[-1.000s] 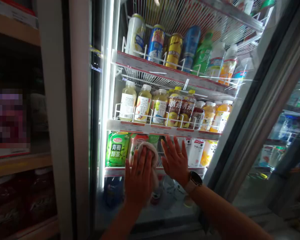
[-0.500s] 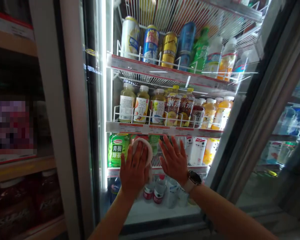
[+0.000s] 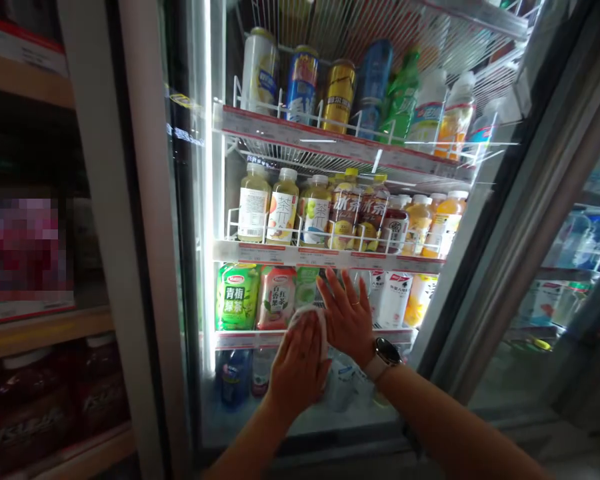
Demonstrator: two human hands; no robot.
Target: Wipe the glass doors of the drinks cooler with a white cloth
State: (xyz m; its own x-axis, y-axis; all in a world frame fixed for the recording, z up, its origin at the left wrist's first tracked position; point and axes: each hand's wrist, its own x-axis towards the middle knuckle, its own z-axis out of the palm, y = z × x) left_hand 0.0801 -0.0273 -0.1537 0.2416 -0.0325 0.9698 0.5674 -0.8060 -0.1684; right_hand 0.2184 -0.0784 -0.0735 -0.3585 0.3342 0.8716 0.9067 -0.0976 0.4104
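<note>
My left hand (image 3: pixel 300 367) presses a white cloth (image 3: pixel 323 331) flat against the glass door (image 3: pixel 260 427) of a lit drinks cooler, in front of the lower shelf edge. Its fingers point upward over the cloth, covering most of it. Just to the right, my right hand (image 3: pixel 349 323) lies open with its palm toward the glass and fingers spread, and nothing shows in it. That wrist wears a watch (image 3: pixel 388 352). Behind the glass near the hands stand a green tea bottle (image 3: pixel 237 300) and a red-labelled bottle (image 3: pixel 276 297).
Wire shelves inside the cooler hold cans (image 3: pixel 301 83) above and bottled teas (image 3: pixel 282 207) in the middle row. A metal door frame (image 3: pixel 520 220) slants along the right. To the left, a grey post (image 3: pixel 105 233) separates the cooler from a shelf with dark bottles (image 3: pixel 30 407).
My left hand and the cloth have slid right and down across the glass, uncovering the red-labelled bottle. My right hand has stayed almost in place.
</note>
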